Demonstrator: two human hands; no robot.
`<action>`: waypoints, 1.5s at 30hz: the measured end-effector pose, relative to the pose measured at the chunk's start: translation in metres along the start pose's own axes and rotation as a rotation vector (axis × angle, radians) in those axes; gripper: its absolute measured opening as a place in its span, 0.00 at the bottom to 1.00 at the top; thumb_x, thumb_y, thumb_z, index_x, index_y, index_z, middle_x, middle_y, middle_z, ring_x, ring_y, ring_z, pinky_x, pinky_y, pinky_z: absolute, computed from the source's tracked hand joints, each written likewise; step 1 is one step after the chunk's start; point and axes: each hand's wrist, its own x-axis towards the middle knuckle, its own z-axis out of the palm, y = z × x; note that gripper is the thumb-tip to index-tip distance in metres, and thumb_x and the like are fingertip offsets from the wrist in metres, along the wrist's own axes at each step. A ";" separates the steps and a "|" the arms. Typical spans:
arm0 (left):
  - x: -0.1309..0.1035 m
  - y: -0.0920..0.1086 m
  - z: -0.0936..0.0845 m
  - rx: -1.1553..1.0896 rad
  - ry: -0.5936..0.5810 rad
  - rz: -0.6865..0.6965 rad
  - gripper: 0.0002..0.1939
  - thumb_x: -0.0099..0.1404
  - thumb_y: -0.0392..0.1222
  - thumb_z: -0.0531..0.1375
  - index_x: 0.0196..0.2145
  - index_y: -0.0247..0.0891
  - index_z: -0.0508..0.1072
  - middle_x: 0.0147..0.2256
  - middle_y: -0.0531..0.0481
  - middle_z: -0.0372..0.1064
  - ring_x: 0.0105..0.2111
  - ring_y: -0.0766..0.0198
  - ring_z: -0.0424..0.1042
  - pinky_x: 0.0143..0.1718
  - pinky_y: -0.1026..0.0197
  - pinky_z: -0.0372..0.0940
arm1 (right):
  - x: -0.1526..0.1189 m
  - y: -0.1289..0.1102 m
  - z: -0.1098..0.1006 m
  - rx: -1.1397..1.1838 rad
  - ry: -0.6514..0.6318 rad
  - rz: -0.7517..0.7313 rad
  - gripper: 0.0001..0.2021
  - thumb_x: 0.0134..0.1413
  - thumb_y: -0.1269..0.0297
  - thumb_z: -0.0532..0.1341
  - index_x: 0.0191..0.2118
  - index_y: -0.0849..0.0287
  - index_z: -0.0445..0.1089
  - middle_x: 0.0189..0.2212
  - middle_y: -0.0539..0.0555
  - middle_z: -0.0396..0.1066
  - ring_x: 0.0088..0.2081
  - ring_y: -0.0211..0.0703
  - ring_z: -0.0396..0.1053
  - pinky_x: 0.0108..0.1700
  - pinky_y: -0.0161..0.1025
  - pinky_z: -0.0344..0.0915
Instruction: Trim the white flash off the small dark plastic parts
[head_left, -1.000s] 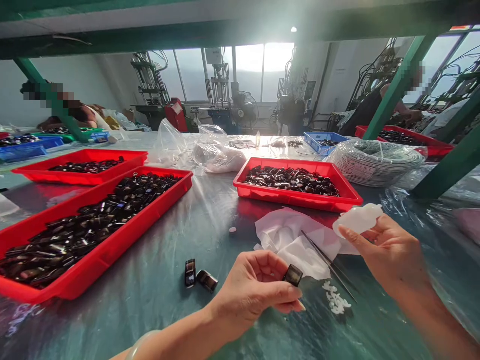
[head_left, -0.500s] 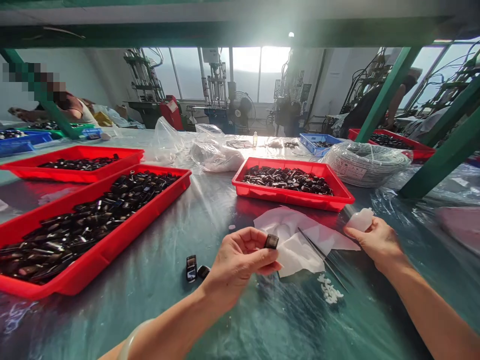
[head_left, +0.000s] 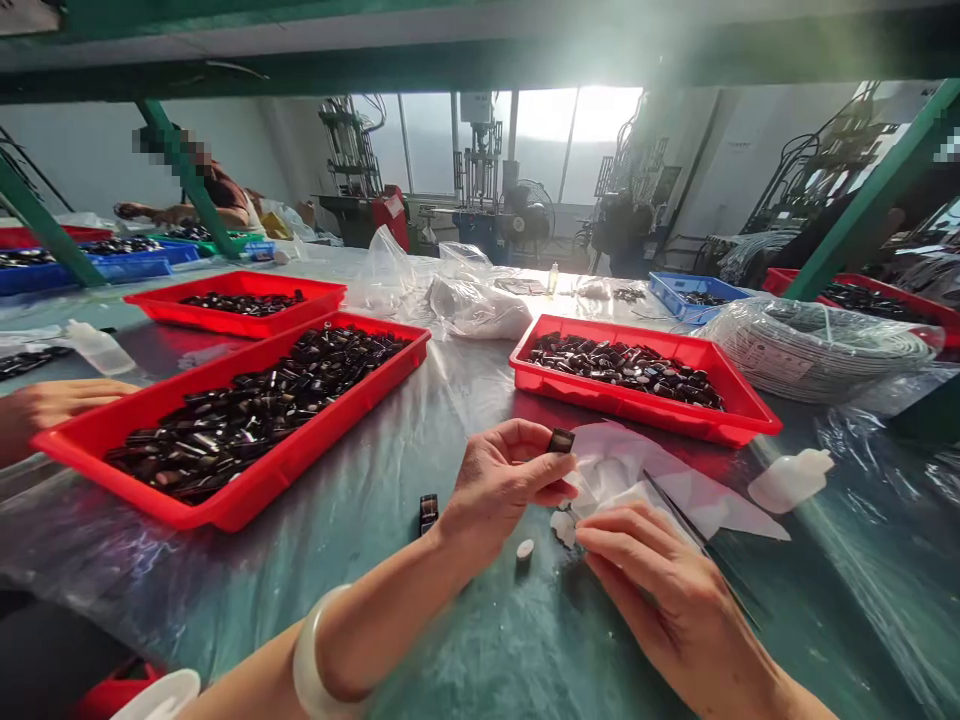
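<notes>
A small glossy dark brown block (head_left: 562,440) is pinched between the thumb and forefinger of my left hand (head_left: 499,485). My right hand (head_left: 660,570) is low over the table, fingertips closed together at some small white pieces (head_left: 563,527); what they grip is hidden. Left of these lies a single white oval piece (head_left: 524,550). Beyond my hands, white tissue (head_left: 611,455) is spread out, with dark tweezers (head_left: 675,510) lying across it, partly covered by my right hand. A white squeeze bottle (head_left: 791,480) rests on its side at the right. Another dark block (head_left: 428,512) sits beside my left forearm.
Red trays of dark pieces stand at the left (head_left: 390,362), behind it (head_left: 161,310) and ahead (head_left: 645,412). A plastic-wrapped coil (head_left: 817,345) is at the right. Another person's hand (head_left: 60,410) is at the far left, near a second bottle (head_left: 101,350). Green posts (head_left: 877,190) frame the bench.
My right hand has let go of the squeeze bottle and moved left to the white pieces. The bottle now lies on the table. My left hand still holds the dark block. The view has turned left.
</notes>
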 end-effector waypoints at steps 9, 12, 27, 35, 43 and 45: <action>-0.004 -0.008 0.002 -0.029 -0.068 -0.090 0.16 0.41 0.40 0.70 0.27 0.32 0.70 0.25 0.51 0.71 0.22 0.64 0.73 0.25 0.66 0.66 | 0.002 -0.008 0.063 -0.329 -0.176 -0.178 0.08 0.51 0.77 0.54 0.29 0.60 0.68 0.28 0.54 0.69 0.30 0.44 0.66 0.32 0.42 0.64; -0.004 -0.011 0.004 -0.009 -0.084 -0.116 0.18 0.39 0.42 0.71 0.27 0.31 0.71 0.25 0.50 0.72 0.22 0.64 0.74 0.25 0.66 0.66 | -0.001 -0.010 0.057 -0.335 -0.181 -0.155 0.10 0.48 0.80 0.52 0.27 0.61 0.66 0.27 0.56 0.67 0.28 0.44 0.65 0.28 0.40 0.64; -0.010 -0.024 0.014 0.087 -0.171 -0.219 0.16 0.41 0.42 0.70 0.26 0.32 0.71 0.23 0.51 0.71 0.22 0.66 0.72 0.23 0.68 0.63 | -0.008 0.022 -0.028 0.657 0.273 0.653 0.05 0.44 0.64 0.66 0.31 0.55 0.76 0.31 0.54 0.76 0.32 0.45 0.74 0.33 0.36 0.73; -0.017 -0.037 0.022 0.109 -0.296 -0.277 0.13 0.44 0.37 0.68 0.25 0.32 0.69 0.20 0.51 0.69 0.20 0.69 0.69 0.22 0.69 0.62 | -0.004 0.007 -0.026 0.735 0.368 0.619 0.07 0.40 0.70 0.67 0.28 0.49 0.78 0.29 0.51 0.78 0.30 0.42 0.75 0.30 0.30 0.73; -0.017 -0.039 0.022 0.103 -0.292 -0.238 0.08 0.46 0.32 0.65 0.26 0.31 0.69 0.20 0.51 0.69 0.20 0.69 0.68 0.23 0.68 0.61 | -0.005 0.002 -0.024 0.794 0.337 0.715 0.06 0.39 0.68 0.68 0.26 0.48 0.78 0.28 0.52 0.78 0.28 0.43 0.75 0.27 0.30 0.73; -0.017 -0.040 0.021 0.097 -0.289 -0.232 0.08 0.46 0.32 0.65 0.25 0.31 0.69 0.20 0.51 0.69 0.21 0.69 0.68 0.23 0.68 0.61 | -0.006 0.001 -0.023 0.801 0.337 0.722 0.06 0.38 0.68 0.68 0.27 0.48 0.78 0.28 0.52 0.77 0.28 0.43 0.75 0.27 0.30 0.73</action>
